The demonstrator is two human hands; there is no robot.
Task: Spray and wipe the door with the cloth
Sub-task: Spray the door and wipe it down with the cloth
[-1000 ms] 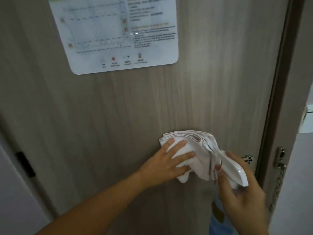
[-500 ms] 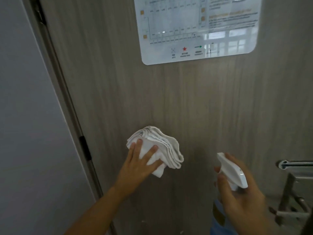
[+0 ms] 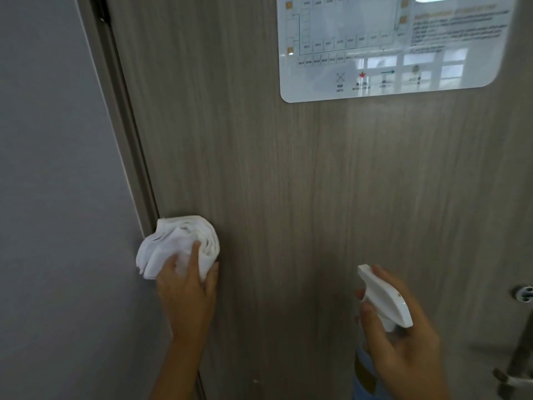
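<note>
The grey-brown wood-grain door [image 3: 317,197] fills most of the view. My left hand [image 3: 187,290] presses a bunched white cloth [image 3: 178,243] flat against the door's left edge, beside the frame. My right hand [image 3: 403,342] grips a spray bottle with a white trigger head [image 3: 386,298], nozzle pointing up and left at the door; the bottle's blue body is mostly hidden below my hand.
A glossy white evacuation-plan sign [image 3: 389,47] is fixed high on the door. The door frame [image 3: 121,125] and a grey wall [image 3: 52,197] lie to the left. A metal door handle [image 3: 523,294] shows at the right edge.
My left hand has swept the cloth leftwards across the door to its hinge-side edge. The view has panned left with it. The right hand still holds the spray bottle.
</note>
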